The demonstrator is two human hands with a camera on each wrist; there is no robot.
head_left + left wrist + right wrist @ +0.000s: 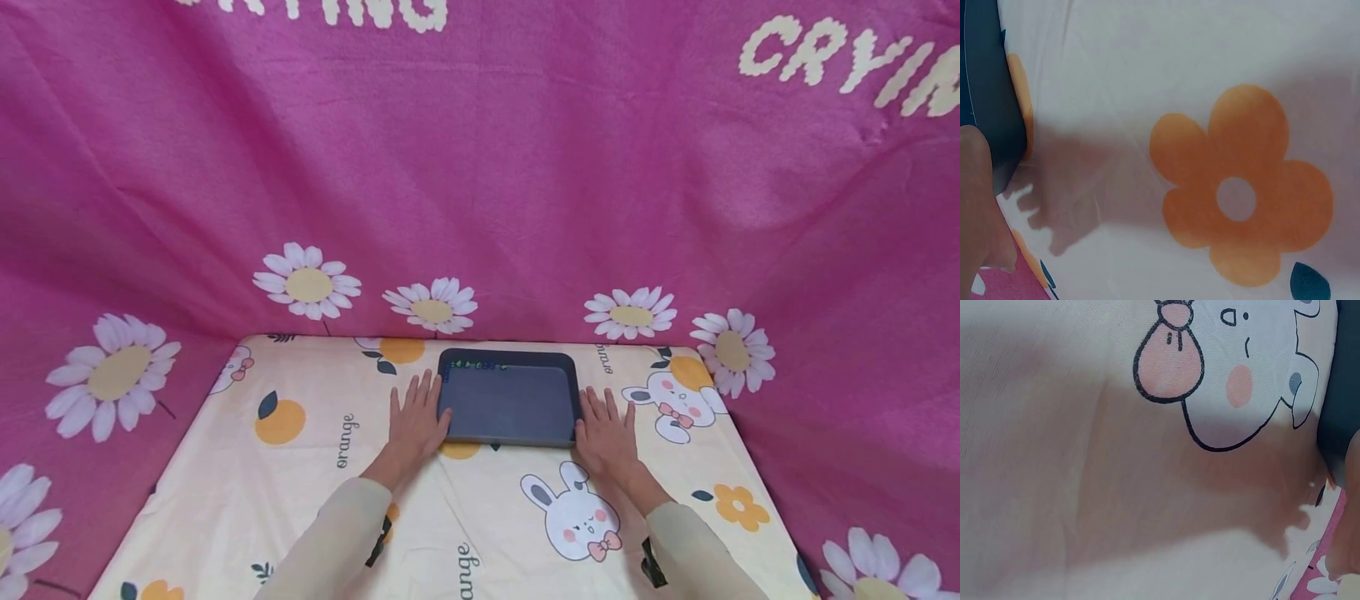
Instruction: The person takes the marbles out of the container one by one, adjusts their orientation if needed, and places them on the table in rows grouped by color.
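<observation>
A dark grey rectangular tray (510, 408) lies on the cloth in the head view. Small green and blue beads (480, 365) line its far side and far left corner; their exact shape is too small to tell. My left hand (415, 417) rests at the tray's left side, fingers straight and thumb against the rim. At the opposite side, my right hand (609, 429) lies with its fingers extended, touching the right edge. Each wrist view catches only a strip of the tray wall (997, 94) and part of a hand.
A cream cloth (315, 500) printed with oranges, flowers and rabbits covers the table. Pink fabric (480, 208) with daisies and lettering hangs behind it and along both sides.
</observation>
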